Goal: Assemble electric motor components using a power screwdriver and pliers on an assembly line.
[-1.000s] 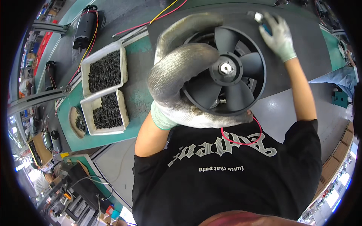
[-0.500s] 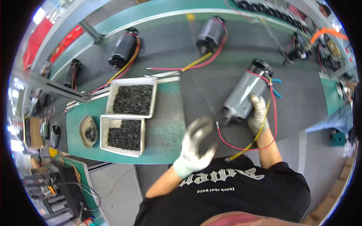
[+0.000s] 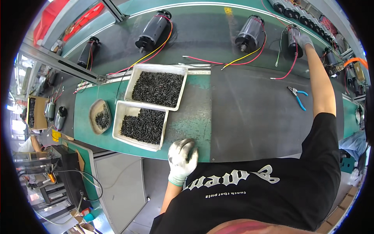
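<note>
At the far right, my right hand, gloved, is closed on the side of a cylindrical motor on the dark belt. A red wire hangs from that motor towards the mat, and a pale wire lies beside it. Some fingers are hidden behind the hand. My left hand, also gloved, rests at the bench's front edge with its fingers curled in; nothing shows in them. Just beyond it stands a white tray of small black parts. Blue-handled pliers lie on the dark mat, nearer than the right hand.
A second white tray and a small bowl hold more black parts. On the belt lie a motor with red and yellow wires, and two others further left. An orange hose hangs at right.
The grey motor has left the mat, uncovering the pliers. My right hand has reached far forward to a motor on the belt. My left hand has lowered and curled its fingers. The view has shifted.
</note>
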The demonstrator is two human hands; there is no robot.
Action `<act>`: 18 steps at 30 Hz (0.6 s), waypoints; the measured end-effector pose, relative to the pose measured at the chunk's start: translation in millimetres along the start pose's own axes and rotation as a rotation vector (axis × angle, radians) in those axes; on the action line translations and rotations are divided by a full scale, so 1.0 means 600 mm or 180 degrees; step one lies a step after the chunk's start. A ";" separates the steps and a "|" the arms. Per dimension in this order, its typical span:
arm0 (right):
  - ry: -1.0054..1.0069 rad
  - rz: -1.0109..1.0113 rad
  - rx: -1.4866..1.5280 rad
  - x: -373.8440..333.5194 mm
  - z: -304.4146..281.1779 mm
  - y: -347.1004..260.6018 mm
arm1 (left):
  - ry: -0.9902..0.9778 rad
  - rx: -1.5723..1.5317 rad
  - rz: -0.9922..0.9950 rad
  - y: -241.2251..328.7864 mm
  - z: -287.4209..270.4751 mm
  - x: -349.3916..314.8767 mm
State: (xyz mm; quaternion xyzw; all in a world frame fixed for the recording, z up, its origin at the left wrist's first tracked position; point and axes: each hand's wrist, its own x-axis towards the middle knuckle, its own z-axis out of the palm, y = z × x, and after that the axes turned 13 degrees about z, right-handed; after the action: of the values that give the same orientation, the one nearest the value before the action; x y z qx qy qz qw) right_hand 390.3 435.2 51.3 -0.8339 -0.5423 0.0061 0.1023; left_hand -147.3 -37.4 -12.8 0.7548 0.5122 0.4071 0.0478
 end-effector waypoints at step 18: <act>0.0041 0.0050 0.0406 -0.258 0.069 -0.461 | -0.1743 0.0880 0.0154 -0.015 0.291 0.449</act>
State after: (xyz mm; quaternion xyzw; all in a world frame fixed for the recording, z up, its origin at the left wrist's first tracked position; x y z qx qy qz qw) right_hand 72.0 410.0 44.1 -0.8299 -0.5336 0.0361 0.1587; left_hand 0.6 245.8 18.8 0.8478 0.5126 0.1161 0.0712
